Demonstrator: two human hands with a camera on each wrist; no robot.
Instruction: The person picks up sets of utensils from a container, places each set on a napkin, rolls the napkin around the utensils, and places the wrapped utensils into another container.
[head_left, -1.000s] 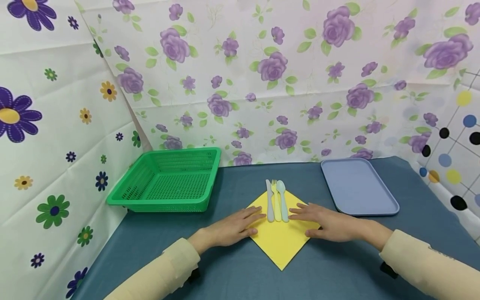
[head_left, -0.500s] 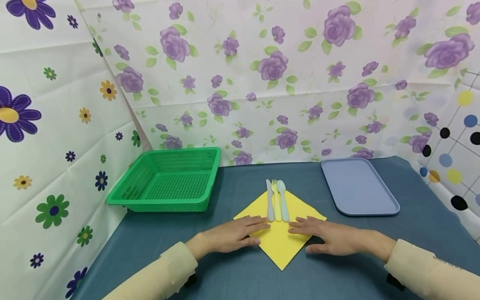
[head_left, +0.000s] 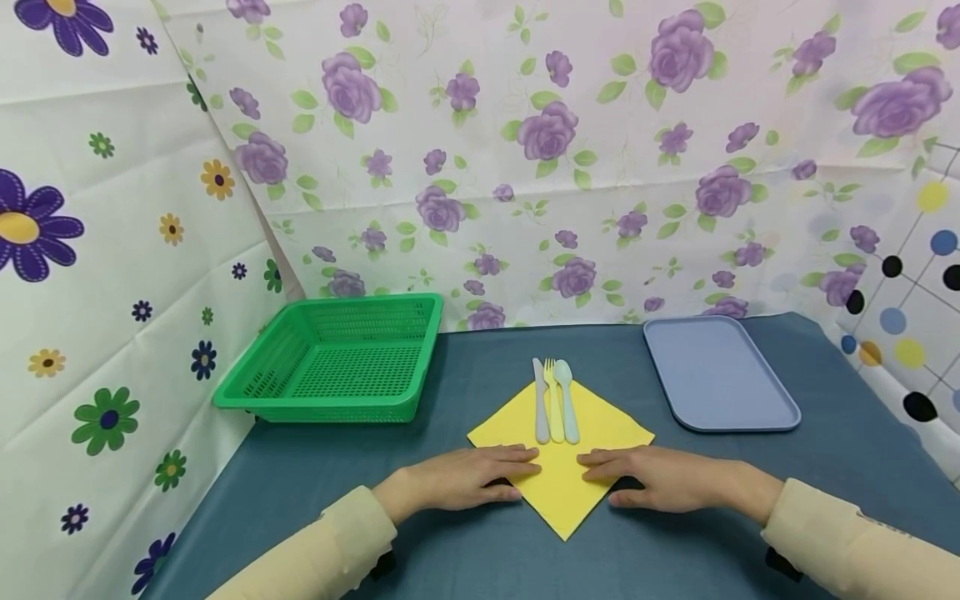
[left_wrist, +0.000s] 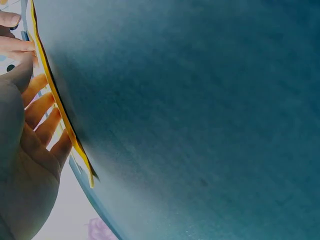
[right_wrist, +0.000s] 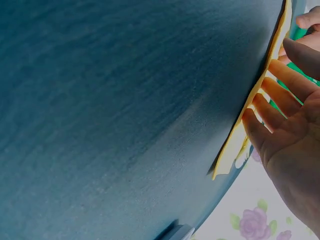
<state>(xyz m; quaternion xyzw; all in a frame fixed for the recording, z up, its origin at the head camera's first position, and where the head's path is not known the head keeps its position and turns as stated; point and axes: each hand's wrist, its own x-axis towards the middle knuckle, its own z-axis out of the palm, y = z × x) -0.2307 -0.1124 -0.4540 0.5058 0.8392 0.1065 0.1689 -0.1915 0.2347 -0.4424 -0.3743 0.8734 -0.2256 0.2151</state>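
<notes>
- Yellow square napkin [head_left: 564,496], cloth or paper cannot be told: flat on the worktop [head_left: 480,562] with its dark blue covering, turned as a diamond, one corner toward the person.
- Grey plastic-looking knife [head_left: 541,412], yellow fork [head_left: 556,415] and pale mint spoon [head_left: 568,412]: side by side on the napkin, in that order from the left, handles toward the person, heads reaching past its far edges.
- Left hand [head_left: 472,479]: bare, fingers extended and slightly spread, fingertips resting on the napkin's left part.
- Right hand [head_left: 667,479]: bare, likewise extended and slightly spread, fingertips on the right part.
- Green perforated plastic basket [head_left: 330,405]: rear left of the worktop, well apart from the napkin.
- Blue-grey rectangular tray [head_left: 720,375], rounded corners: rear right.
- White curtain [head_left: 480,108], purple roses: behind the worktop.
</notes>
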